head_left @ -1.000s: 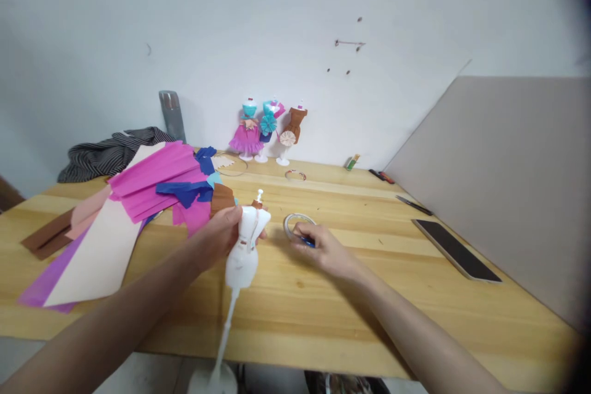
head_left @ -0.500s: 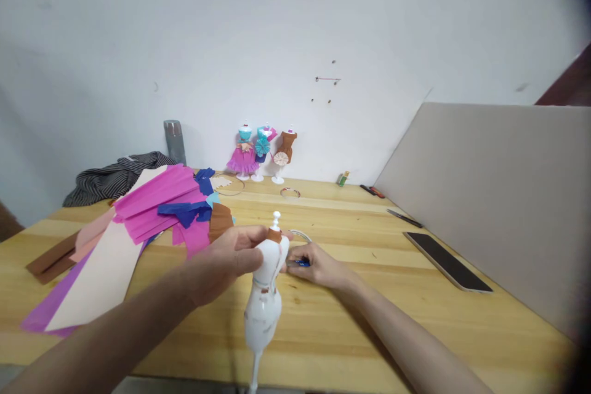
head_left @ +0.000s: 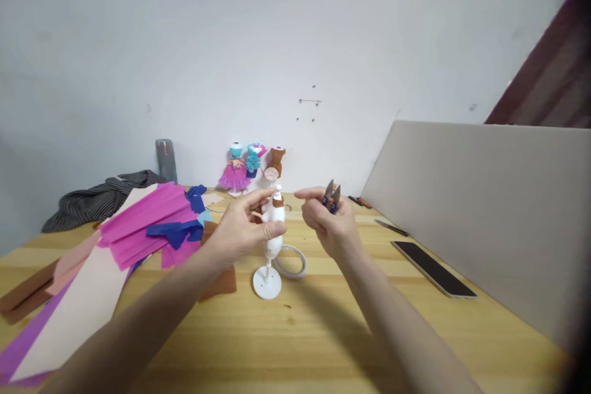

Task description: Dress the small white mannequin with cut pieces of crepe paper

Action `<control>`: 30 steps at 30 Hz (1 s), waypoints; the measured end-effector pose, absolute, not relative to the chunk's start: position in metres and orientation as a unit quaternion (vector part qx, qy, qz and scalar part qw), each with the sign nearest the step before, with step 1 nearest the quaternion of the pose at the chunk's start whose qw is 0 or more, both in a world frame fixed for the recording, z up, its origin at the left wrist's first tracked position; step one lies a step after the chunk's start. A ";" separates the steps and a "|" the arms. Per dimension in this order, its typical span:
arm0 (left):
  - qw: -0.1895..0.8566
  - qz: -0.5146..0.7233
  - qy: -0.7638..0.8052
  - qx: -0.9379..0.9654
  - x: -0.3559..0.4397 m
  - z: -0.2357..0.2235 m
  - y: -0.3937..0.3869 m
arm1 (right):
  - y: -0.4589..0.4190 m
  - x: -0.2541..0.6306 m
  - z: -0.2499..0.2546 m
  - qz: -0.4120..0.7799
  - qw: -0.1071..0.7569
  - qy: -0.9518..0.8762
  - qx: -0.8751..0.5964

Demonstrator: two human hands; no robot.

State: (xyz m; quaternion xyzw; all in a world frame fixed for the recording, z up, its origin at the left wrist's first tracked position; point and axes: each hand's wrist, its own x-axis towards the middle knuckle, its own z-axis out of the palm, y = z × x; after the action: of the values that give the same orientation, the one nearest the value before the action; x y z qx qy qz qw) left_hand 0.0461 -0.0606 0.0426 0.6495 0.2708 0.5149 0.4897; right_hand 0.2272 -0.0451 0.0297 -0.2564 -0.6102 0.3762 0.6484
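My left hand (head_left: 240, 225) grips a small white dress form (head_left: 273, 249) at its torso, fingers behind it and thumb across the front. A brown strip (head_left: 277, 202) circles the dress form's neck, and its round white base (head_left: 266, 284) shows below. To the right, my right hand (head_left: 335, 231) is raised above the table, closed around blue-handled thread snips (head_left: 336, 198) with both blades pointing up. Its index finger stretches towards the dress form without touching it. On the table behind the base lies a white ring like a tape roll (head_left: 303, 262).
Coloured crepe paper sheets (head_left: 138, 228) spread over the left side. Several dressed small forms (head_left: 235, 172) stand by the wall, with a grey bottle (head_left: 166, 160) and striped cloth (head_left: 101, 200) further left. A dark-screened phone (head_left: 431, 268) lies near the right-hand panel (head_left: 475, 197).
The dress form has moved farther off and now shows its base. My right hand has lifted from the table with the snips, uncovering the white ring. The view has shifted slightly.
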 end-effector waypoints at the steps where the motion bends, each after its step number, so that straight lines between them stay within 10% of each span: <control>1: 0.479 0.518 0.281 0.651 0.050 0.041 -0.058 | -0.048 0.223 0.037 0.376 0.638 -0.623 -0.254; 17: 0.482 0.499 0.269 0.668 0.060 0.032 -0.041 | -0.034 0.208 0.043 0.568 0.545 -0.564 -0.250; 30: 0.277 0.550 0.419 0.667 0.070 0.025 -0.029 | -0.025 0.211 0.034 0.388 0.591 -0.631 -0.320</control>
State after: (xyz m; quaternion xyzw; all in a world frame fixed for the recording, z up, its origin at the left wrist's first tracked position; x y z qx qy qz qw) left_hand 0.0704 -0.0287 0.0246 0.6670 0.4194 0.5500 0.2768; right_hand 0.2115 -0.0247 0.0336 -0.3204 -0.6305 0.3878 0.5911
